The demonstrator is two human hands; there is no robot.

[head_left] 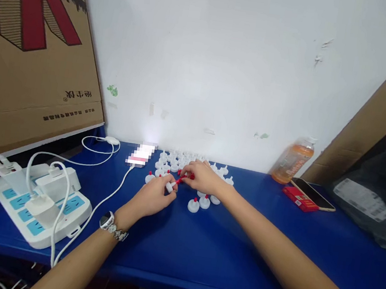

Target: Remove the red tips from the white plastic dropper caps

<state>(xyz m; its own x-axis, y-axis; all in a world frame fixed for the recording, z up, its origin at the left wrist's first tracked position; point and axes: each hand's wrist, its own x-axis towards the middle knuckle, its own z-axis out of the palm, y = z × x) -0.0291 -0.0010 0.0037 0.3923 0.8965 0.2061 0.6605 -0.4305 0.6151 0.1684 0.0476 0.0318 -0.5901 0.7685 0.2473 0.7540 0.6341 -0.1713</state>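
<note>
Many small white caps (176, 161) with red tips lie in a cluster on the blue table (198, 260) by the wall. My left hand (152, 197), a watch on its wrist, pinches one white cap (169, 187) with a red tip. My right hand (203, 176) rests over the cluster and holds small red pieces (186, 176) between its fingers. The two hands almost touch. Three finished-looking caps (202, 203) sit just in front of my right hand.
A white power strip (41, 204) with plugged chargers and cables stands at the left. Cardboard boxes (30, 45) flank both sides. An orange drink bottle (291, 162), a phone (311, 193) on a red pack and a dark bag (379, 199) lie at the right.
</note>
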